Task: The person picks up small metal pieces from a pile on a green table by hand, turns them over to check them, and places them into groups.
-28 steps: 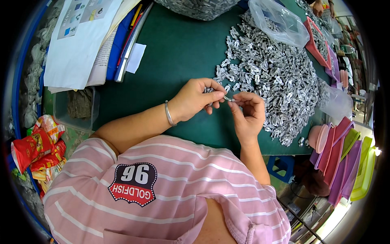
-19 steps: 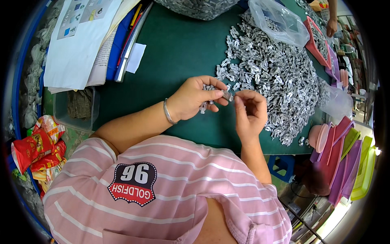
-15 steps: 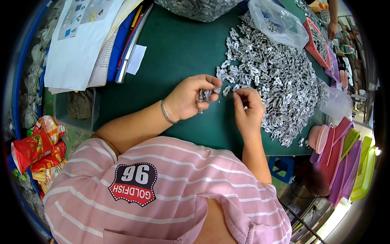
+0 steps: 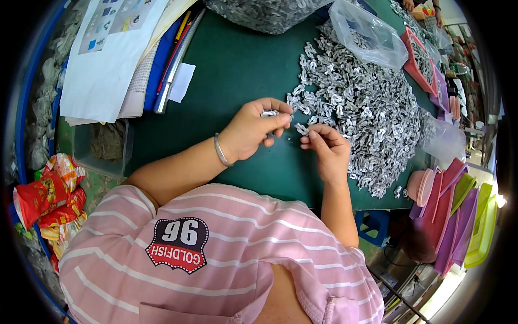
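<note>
Seen from above, a person works at a green table (image 4: 237, 70). The left hand (image 4: 252, 131) is closed around a few small metal pieces (image 4: 268, 113), pinched at its fingertips. The right hand (image 4: 326, 148), just to the right, pinches one metal piece (image 4: 300, 129). The big pile of metal pieces (image 4: 361, 108) lies to the right, nearer the right hand.

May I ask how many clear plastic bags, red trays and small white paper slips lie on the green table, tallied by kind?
clear plastic bags: 2
red tray: 1
small white paper slip: 1
Total: 4
</note>
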Tool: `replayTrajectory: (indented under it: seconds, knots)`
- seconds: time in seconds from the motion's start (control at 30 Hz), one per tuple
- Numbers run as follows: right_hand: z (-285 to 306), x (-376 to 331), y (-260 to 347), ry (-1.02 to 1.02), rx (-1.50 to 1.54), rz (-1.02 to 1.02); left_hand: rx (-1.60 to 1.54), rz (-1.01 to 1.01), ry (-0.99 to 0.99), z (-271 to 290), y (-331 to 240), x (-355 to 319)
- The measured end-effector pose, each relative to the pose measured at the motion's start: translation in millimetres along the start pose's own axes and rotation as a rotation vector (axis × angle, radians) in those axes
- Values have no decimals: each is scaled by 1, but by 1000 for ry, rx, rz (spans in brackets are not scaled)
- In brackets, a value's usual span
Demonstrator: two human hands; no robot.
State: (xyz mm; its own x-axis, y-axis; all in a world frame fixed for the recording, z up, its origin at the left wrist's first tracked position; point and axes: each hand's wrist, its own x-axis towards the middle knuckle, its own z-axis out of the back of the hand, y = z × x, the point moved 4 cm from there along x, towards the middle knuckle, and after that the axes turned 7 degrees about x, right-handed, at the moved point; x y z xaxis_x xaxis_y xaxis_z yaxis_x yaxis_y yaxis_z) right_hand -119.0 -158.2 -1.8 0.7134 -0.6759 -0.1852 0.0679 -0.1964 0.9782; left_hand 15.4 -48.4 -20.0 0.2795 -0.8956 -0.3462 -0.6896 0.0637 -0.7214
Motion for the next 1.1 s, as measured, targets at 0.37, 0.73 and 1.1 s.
replayTrajectory:
  seconds: [0.37,0.73,1.1]
  knots:
    - [-24,-7,29,72,-381,715,53,-105,59,-5,1,-2]
    - [-40,21,20,255,-877,663,-429,-22,144,8,-10,6]
    - [-26,-1,17,174,-915,633,35,-671,-92,-62,-135,7]
